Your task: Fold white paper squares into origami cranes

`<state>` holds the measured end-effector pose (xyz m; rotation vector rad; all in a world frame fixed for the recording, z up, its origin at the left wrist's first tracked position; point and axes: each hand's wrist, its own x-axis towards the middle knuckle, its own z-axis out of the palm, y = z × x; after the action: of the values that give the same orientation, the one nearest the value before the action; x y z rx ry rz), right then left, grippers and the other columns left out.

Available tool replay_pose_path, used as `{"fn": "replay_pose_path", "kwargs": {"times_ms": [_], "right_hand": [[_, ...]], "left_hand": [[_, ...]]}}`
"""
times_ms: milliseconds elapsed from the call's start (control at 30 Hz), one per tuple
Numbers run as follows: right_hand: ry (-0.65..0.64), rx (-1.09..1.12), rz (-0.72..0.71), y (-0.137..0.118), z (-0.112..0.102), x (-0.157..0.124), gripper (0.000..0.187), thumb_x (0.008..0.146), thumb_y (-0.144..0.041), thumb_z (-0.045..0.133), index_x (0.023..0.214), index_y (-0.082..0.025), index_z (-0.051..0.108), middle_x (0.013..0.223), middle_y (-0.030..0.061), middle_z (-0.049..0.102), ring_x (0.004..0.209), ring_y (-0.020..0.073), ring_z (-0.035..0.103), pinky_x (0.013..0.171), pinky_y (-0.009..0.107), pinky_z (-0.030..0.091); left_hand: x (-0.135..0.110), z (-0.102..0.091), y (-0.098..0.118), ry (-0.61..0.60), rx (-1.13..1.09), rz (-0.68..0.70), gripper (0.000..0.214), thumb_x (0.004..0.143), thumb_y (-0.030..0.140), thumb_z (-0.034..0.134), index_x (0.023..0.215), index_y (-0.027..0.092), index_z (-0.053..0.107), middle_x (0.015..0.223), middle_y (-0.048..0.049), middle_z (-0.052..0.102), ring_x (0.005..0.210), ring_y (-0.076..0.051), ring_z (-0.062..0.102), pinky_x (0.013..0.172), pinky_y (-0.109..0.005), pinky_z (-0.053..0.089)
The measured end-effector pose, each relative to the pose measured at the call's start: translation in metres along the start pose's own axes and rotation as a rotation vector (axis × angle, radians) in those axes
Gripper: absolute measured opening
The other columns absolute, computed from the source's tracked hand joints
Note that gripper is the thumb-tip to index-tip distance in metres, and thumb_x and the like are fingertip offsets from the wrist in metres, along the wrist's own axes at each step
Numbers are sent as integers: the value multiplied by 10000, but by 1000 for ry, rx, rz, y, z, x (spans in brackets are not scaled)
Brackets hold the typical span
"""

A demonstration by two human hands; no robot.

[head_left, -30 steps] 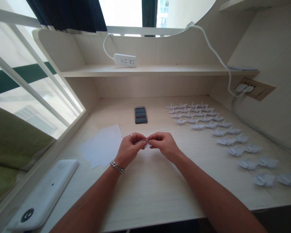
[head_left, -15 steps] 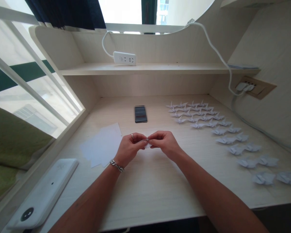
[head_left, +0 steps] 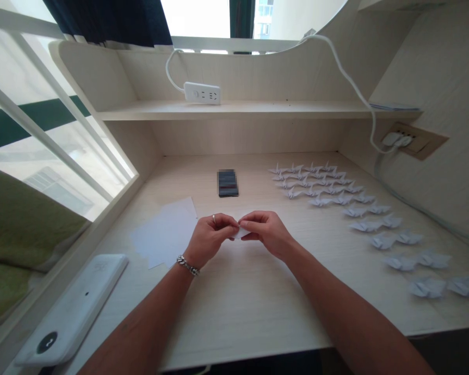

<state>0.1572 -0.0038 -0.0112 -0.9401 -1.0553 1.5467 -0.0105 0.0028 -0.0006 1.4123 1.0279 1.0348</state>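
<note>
Both hands meet over the middle of the pale wooden desk (head_left: 242, 307). My left hand (head_left: 210, 240), with a ring and a chain bracelet, pinches one side of a small folded white paper (head_left: 240, 233). My right hand (head_left: 268, 232) pinches the other side, fingers curled over it. Most of the paper is hidden between the fingertips. A loose pile of white paper sheets (head_left: 164, 233) lies just left of my left hand.
Several folded white paper cranes (head_left: 347, 208) lie in rows across the right of the desk. A dark phone (head_left: 227, 183) lies behind the hands. A white flat device (head_left: 72, 312) sits at the front left. A power strip (head_left: 201, 94) rests on the shelf; wall sockets (head_left: 408, 139) are at right.
The hands stay together on the folded paper, with the fingers shifting slightly; the right fingers now sit a little further over the paper. Nothing else has moved.
</note>
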Motion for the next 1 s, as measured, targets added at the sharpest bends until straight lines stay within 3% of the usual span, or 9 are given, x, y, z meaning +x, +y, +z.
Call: {"fn": "replay_pose_path", "kwargs": {"times_ms": [433, 633, 1000], "right_hand": [[74, -103, -33, 0, -1, 2, 239, 589, -308, 800, 745, -142, 726, 706, 33, 691, 664, 166, 659, 641, 320, 581], [92, -182, -119, 4, -1, 4, 220, 629, -300, 773, 769, -138, 722, 705, 34, 696, 659, 168, 660, 634, 326, 585], [83, -233, -179, 10, 1, 4, 221, 657, -309, 758, 787, -137, 707, 723, 45, 698, 668, 181, 663, 652, 349, 585]], "left_hand": [[0, 2, -1, -10, -30, -19, 130, 657, 222, 729, 763, 149, 710, 705, -23, 690, 633, -125, 612, 639, -253, 509], [2, 3, -5, 3, -186, -69, 161, 670, 228, 720, 799, 131, 713, 733, -41, 696, 686, -152, 640, 656, -281, 538], [4, 4, -8, 71, -149, -63, 241, 629, 265, 785, 785, 114, 679, 701, -36, 690, 626, -117, 613, 599, -236, 506]]}}
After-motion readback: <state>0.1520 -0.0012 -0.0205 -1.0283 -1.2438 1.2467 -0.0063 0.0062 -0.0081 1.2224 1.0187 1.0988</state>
